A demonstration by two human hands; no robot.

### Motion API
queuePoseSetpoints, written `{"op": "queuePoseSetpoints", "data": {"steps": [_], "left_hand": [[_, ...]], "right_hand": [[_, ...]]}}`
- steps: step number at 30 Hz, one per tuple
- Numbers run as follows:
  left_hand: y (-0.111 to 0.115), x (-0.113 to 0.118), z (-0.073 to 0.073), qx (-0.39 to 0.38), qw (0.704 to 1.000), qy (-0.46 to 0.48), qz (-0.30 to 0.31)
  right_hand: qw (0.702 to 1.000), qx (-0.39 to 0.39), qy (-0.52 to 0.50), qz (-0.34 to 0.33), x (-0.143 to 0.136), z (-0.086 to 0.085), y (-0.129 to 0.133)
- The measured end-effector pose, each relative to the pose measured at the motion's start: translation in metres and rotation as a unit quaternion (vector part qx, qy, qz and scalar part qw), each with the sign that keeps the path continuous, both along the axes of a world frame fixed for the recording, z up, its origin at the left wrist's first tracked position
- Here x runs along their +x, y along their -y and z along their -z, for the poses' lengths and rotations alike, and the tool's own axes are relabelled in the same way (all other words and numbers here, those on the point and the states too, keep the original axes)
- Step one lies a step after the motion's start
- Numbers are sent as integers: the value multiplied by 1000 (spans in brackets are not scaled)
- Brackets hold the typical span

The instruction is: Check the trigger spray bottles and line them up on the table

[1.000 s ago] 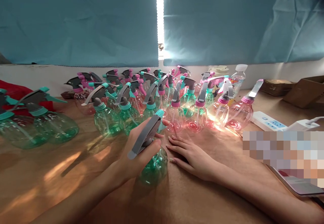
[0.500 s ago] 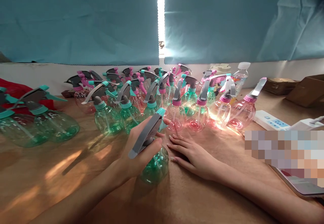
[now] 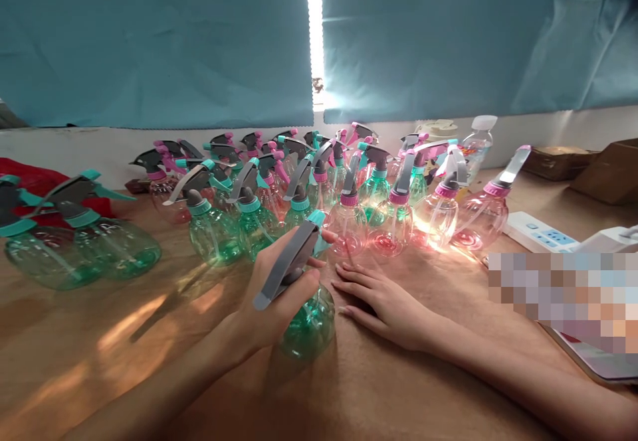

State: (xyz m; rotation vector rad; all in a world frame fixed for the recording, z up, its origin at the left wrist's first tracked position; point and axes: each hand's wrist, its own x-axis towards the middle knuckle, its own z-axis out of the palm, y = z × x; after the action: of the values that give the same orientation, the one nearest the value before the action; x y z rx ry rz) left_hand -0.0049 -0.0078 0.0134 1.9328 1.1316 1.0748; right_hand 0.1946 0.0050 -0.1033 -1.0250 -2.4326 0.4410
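Note:
My left hand [image 3: 272, 295] is wrapped round the neck of a green spray bottle [image 3: 312, 328] with a grey and turquoise spray head. The bottle stands on the brown table [image 3: 379, 394], its trigger side partly hidden by my fingers. To its right, my right hand [image 3: 386, 301] lies on the table with the fingers spread, holding nothing; its fingertips are close to the bottle. Just beyond my hands stand pink spray bottles [image 3: 346, 228] and green spray bottles [image 3: 212, 235] with grey heads.
Several more spray bottles fill the back. Two green ones [image 3: 119, 248] stand at the left by red cloth [image 3: 30, 178]. At right are a clear bottle [image 3: 478, 145], a power strip [image 3: 541, 232], a cardboard box [image 3: 608, 172] and a device with a blurred screen [image 3: 573, 301].
The view has shifted slightly, moving the outer objects a little in the picture. Both hands keep their pose, and the left still grips the green bottle.

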Motion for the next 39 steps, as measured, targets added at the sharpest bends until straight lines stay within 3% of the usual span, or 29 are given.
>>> {"op": "queuePoseSetpoints", "data": {"steps": [11, 18, 25, 33, 39], "left_hand": [[1, -9, 6, -17, 998, -18, -56], [-9, -9, 1, 0, 1000, -15, 19], [-14, -12, 16, 42, 999, -26, 21], [-14, -11, 16, 25, 998, -36, 44], [-16, -12, 25, 42, 998, -26, 34]], "right_hand": [[1000, 5, 28, 3, 0, -1, 0], [1000, 6, 18, 2, 0, -1, 1], [1000, -1, 28, 6, 0, -3, 1], [1000, 0, 25, 6, 0, -3, 1], [1000, 0, 4, 8, 1, 0, 0]]}}
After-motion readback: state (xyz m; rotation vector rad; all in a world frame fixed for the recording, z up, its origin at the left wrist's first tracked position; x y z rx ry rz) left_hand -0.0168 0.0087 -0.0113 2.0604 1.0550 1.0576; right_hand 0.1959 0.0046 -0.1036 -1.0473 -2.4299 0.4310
